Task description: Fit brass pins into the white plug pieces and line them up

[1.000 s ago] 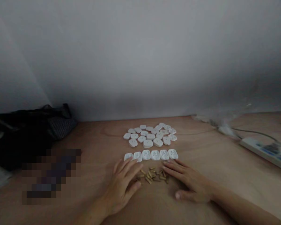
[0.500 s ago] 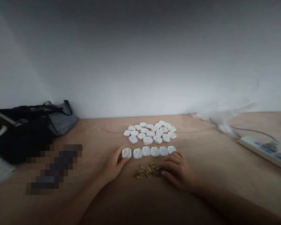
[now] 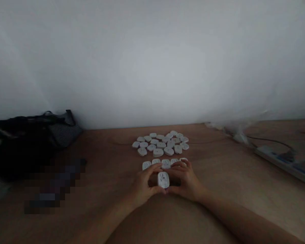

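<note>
Okay, left hand (image 3: pixel 146 184) and right hand (image 3: pixel 186 179) have fingers pinched around one white piece (image 3: pixel 163 180), lower centre; seems early, the row of five (image 3: pixel 165 164) and scattered pile (image 3: pixel 158 152) above look left to do.

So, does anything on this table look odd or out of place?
Mainly the dark patch at left: it's pixelated into coarse squares, hiding what it is. The white piece between the left hand and right hand shows no visible damage.
</note>
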Tool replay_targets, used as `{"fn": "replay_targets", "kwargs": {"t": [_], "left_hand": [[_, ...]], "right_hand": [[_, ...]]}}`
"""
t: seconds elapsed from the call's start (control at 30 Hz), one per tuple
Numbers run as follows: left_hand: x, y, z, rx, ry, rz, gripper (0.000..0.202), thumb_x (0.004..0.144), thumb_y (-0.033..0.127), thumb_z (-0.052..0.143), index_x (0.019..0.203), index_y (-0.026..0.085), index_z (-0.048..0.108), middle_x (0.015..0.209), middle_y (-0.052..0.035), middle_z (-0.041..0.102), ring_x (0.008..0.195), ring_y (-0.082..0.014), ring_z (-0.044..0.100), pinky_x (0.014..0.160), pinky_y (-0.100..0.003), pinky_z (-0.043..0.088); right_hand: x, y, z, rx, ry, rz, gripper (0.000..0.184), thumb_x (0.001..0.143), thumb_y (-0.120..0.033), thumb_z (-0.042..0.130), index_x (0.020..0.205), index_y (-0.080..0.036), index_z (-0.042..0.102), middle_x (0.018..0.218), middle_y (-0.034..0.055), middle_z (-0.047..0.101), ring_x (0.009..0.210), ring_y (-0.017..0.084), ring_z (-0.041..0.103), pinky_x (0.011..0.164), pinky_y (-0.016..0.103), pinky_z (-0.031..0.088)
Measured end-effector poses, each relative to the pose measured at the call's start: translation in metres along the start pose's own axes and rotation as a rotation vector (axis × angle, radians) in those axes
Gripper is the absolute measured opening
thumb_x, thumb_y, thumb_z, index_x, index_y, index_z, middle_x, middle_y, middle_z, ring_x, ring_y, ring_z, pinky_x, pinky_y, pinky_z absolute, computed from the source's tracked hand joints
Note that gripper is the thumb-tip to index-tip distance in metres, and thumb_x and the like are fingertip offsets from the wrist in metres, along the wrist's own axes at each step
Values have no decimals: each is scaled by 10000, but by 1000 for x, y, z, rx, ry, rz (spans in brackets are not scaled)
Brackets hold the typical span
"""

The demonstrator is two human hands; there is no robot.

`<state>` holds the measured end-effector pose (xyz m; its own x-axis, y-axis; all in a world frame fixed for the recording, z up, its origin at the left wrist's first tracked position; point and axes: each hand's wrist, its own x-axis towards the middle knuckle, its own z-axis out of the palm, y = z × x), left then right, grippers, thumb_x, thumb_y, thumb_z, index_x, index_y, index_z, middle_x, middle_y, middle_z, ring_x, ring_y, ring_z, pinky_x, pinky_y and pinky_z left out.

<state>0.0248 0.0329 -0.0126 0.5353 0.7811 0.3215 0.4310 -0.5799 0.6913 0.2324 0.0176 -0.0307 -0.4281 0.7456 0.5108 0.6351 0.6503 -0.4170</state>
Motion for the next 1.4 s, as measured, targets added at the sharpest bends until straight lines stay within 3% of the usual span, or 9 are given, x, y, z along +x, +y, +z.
{"fn": "replay_targets", "kwargs": {"t": [0.13, 0.3, 0.37, 0.43, 0.5, 0.7, 1.03, 1.17, 1.4], "left_hand": [[0, 0, 9, -52, 60, -38, 757, 567, 305, 819, 1234, 226, 470, 1078, -57, 669, 1029, -268, 600, 926, -401, 430], [-2, 2, 3, -73, 124, -68, 799, 528, 323, 834, 1227, 218, 463, 1110, -80, 634, 1025, -263, 582, 894, -371, 441], [-3, 0, -10, 5, 94, -93, 632, 538, 319, 822, 1103, 203, 563, 1057, -65, 623, 948, -245, 589, 805, -331, 468], [-5, -4, -24, 90, -26, -114, 247, 638, 279, 750, 846, 179, 662, 871, -29, 617, 810, -198, 595, 714, -282, 463], [-7, -8, -35, 110, -127, -138, 86, 714, 241, 673, 762, 170, 680, 795, -20, 599, 722, -160, 576, 651, -246, 447], [-12, -8, -36, 148, -231, -202, 123, 724, 244, 651, 821, 182, 694, 764, -10, 604, 653, -137, 543, 577, -212, 406], [-9, -2, -30, 116, -221, -265, 107, 747, 195, 594, 836, 175, 650, 723, 13, 615, 661, -141, 555, 599, -220, 403], [-10, -3, -32, 134, -163, -211, 111, 776, 208, 579, 866, 180, 638, 807, -5, 601, 699, -143, 558, 630, -232, 418], [-13, -11, -38, 111, -240, -140, 45, 720, 186, 651, 761, 168, 652, 858, -17, 563, 743, -147, 556, 654, -230, 432]], "right_hand": [[0, 1, 1, 22, 19, 11, 640, 626, -574, 703, 1182, -304, 541, 991, 46, 664, 992, 272, 527, 928, 466, 236], [-1, -1, -3, 46, -11, 1, 489, 685, -466, 685, 1118, -274, 565, 979, 33, 650, 960, 248, 538, 907, 431, 272], [-2, -1, -5, 57, 6, 4, 456, 671, -435, 688, 1071, -250, 574, 958, 34, 645, 944, 246, 542, 900, 425, 283], [-3, -1, -6, 61, 25, 19, 433, 651, -403, 692, 1035, -237, 579, 934, 35, 642, 934, 246, 545, 896, 422, 291], [-3, -1, -7, 57, 41, 37, 416, 640, -374, 687, 1017, -232, 583, 926, 38, 641, 934, 248, 548, 899, 420, 293], [-3, -4, -9, 76, -16, 13, 403, 654, -372, 672, 1030, -251, 589, 941, 37, 657, 952, 251, 548, 924, 426, 266], [-4, -3, -6, 52, 8, 29, 438, 626, -381, 696, 1032, -250, 595, 937, 32, 668, 937, 248, 555, 921, 431, 268], [-4, -2, -6, 57, 13, 31, 441, 631, -390, 694, 1037, -249, 597, 932, 36, 671, 929, 252, 558, 916, 429, 277], [-3, -2, -7, 67, 13, 26, 432, 626, -387, 699, 1022, -241, 605, 913, 36, 669, 913, 247, 568, 890, 422, 313]]}}
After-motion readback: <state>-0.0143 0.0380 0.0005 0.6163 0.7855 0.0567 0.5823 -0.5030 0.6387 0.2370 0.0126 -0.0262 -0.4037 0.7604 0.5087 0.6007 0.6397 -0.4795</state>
